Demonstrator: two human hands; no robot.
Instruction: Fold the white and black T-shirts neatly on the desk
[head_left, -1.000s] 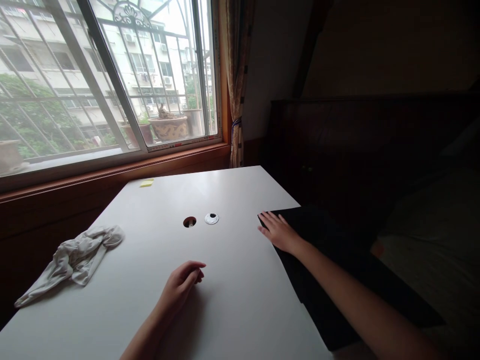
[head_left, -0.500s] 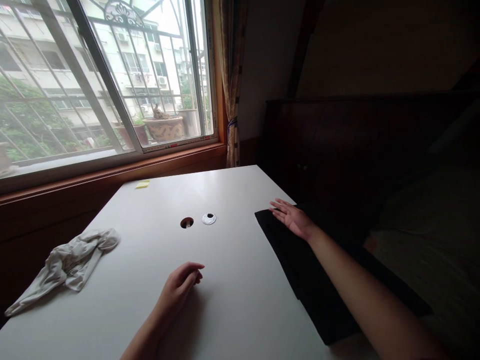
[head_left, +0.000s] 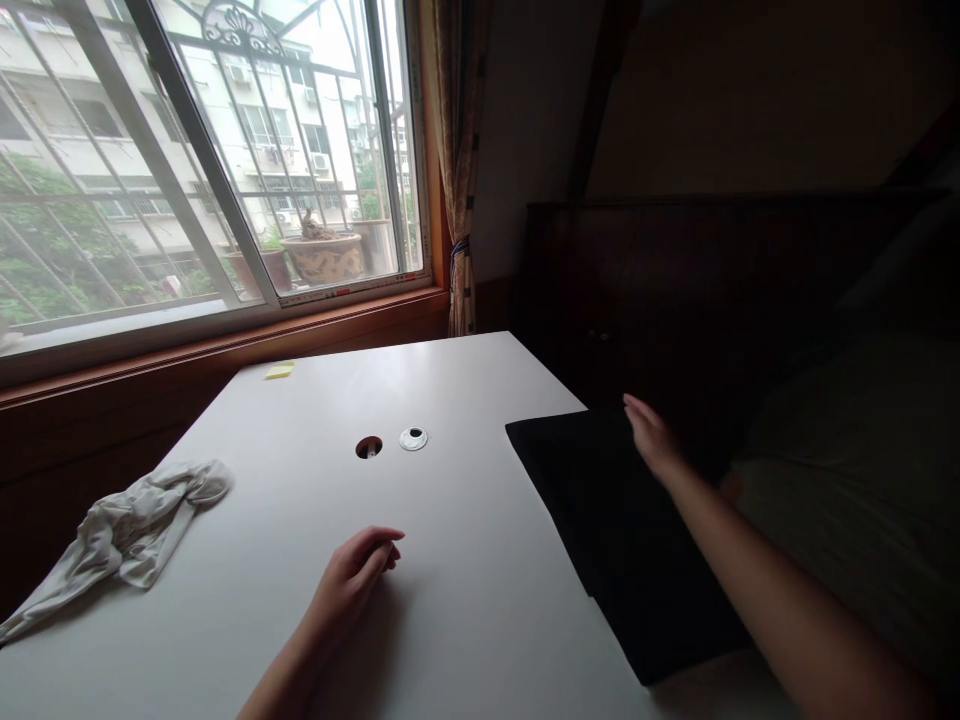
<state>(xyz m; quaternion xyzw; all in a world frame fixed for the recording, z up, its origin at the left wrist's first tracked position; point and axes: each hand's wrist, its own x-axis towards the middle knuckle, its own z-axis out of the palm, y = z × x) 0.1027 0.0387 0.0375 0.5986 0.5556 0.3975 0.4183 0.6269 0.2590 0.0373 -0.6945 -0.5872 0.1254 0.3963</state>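
Note:
My left hand [head_left: 366, 562] rests on the white table [head_left: 465, 500], its fingers curled together; whether anything is inside them is hidden. On the right, a flat black cloth or mat [head_left: 615, 530] lies over the table's edge. Above the far right part of this black piece is my right hand [head_left: 649, 432], seen side-on with fingers stretched out and nothing in it.
A crumpled grey-white cloth [head_left: 142, 520] lies at the left edge. Near the middle are a round hole [head_left: 369, 447] and a white ring-shaped cover [head_left: 414, 439]. A yellow note [head_left: 279, 370] sits near the back edge, below the window.
My right hand has moved right across the black piece and turned on its side. My left hand keeps its pose. The whole view has shifted slightly.

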